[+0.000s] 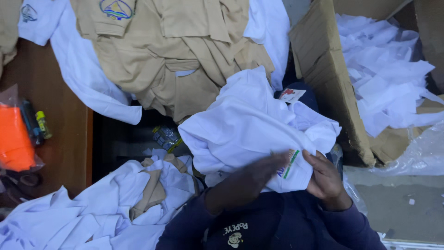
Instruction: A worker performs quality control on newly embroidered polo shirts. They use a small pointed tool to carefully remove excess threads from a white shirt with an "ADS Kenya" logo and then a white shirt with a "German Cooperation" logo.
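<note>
- Wooden desk (pixel 60 139) up-left of both hands, mostly buried in clothing; grey floor (pixel 397 208) to the right of the right hand.
- Left hand (pixel 252 173): motion-blurred, lying flat on the white garment (pixel 249 125); can't tell how closed the grip is.
- Right hand (pixel 323 178): fingers closed on the garment's edge, by its printed patch.
- The garment sits bunched directly above both hands, over the lap.
- One khaki shirt pile (pixel 171 51) further up, beyond the garment.
- One heap of white shirts (pixel 92 213) to the left of the left hand.
- One open cardboard box (pixel 323 74) up-right of the right hand, holding white scraps (pixel 388 74).
- One orange bagged item (pixel 16 139) far left on the desk.
</note>
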